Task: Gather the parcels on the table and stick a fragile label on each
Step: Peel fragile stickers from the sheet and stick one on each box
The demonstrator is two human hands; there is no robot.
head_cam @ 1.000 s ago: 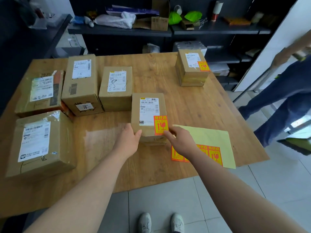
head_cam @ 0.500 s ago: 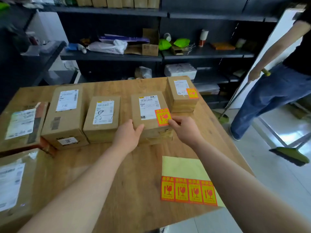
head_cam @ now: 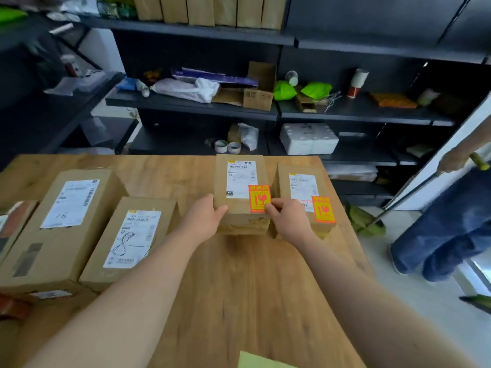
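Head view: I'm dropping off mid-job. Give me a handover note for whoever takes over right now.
Left grip: holds the near-left corner of the middle parcel.
Right grip: holds its near-right corner, thumb at the edge of its fragile label.
Done: middle parcel and right parcel beside it both labelled; second label.
Left: small parcel and large parcel show no fragile label; far-left parcel is mostly out of frame.
Label sheet: corner visible at the table's near edge.
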